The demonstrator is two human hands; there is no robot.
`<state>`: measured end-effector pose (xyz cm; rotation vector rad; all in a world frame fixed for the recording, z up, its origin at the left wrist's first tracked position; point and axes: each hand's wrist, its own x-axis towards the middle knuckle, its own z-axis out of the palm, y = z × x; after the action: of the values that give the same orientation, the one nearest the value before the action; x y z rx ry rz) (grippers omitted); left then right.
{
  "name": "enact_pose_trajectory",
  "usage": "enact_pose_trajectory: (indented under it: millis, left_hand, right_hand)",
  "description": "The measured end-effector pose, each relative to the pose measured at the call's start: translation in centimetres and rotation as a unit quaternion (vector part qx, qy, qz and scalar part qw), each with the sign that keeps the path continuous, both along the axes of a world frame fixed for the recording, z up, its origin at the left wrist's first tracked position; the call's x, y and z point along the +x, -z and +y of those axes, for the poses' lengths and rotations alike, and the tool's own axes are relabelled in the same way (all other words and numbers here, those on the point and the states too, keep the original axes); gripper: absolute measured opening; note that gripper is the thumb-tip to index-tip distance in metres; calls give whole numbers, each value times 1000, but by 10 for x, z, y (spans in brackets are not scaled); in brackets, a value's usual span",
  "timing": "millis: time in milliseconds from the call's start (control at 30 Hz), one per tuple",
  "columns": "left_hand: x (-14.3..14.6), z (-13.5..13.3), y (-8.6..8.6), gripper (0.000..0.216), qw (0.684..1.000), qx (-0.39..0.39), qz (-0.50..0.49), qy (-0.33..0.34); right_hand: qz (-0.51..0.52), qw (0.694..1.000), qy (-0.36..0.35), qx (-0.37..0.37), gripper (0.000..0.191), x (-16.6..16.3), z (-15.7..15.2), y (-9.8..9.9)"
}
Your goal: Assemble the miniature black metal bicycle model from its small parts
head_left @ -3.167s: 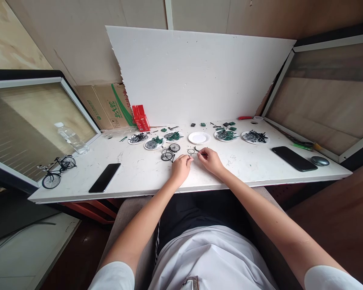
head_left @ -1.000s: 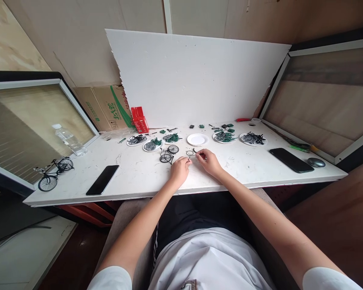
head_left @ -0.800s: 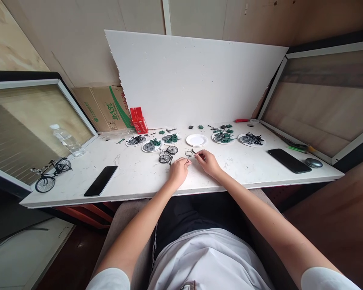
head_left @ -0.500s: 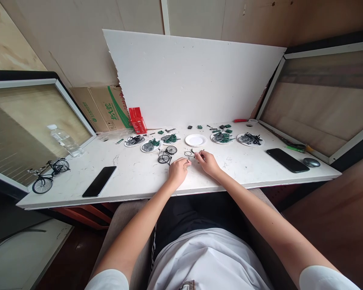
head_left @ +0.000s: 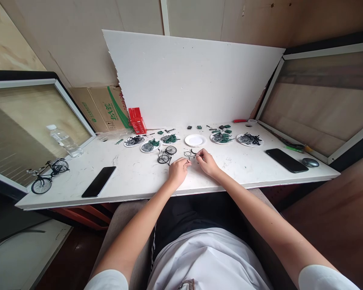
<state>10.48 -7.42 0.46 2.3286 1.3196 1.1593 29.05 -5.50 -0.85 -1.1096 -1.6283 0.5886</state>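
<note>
My left hand point(head_left: 178, 170) rests low over the table with its fingers pinched together; what they hold, if anything, is too small to make out. Close by on the right, my right hand point(head_left: 207, 163) pinches a thin, curved black part point(head_left: 193, 152) between thumb and fingers. A small black ring point(head_left: 187, 154) lies just beyond the hands. To the left of it, apart from my left hand, is a black model bicycle point(head_left: 166, 155) with two spoked wheels. An empty white plate point(head_left: 195, 140) stands behind the hands.
Plates of black and green parts, among them one at right point(head_left: 250, 139), line the back of the table. Another model bicycle point(head_left: 50, 175), a phone point(head_left: 99, 181) and a bottle point(head_left: 65, 140) stand left. A second phone point(head_left: 286, 160) and a mouse point(head_left: 310, 162) lie right.
The curved black part at my right fingertips has turned slightly and shows more of its length. My left hand stays nearly still.
</note>
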Motion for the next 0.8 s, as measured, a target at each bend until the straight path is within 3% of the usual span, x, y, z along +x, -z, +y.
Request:
enact_pose_trajectory:
  millis: [567,700,800]
  left_hand:
    - [-1,-2,-1,26,1000,-1,4,10]
    - [-1,-2,0,26,1000,4,4,14]
    - [-1,-2,0,26,1000,5,11,12]
  right_hand:
    - [-27,999,19,-7,50,-1,-6,-9]
    - [-30,999,26,-25,50,-2,-6,-10]
    - [-21,999,26,-23,39,-1,-5,-8]
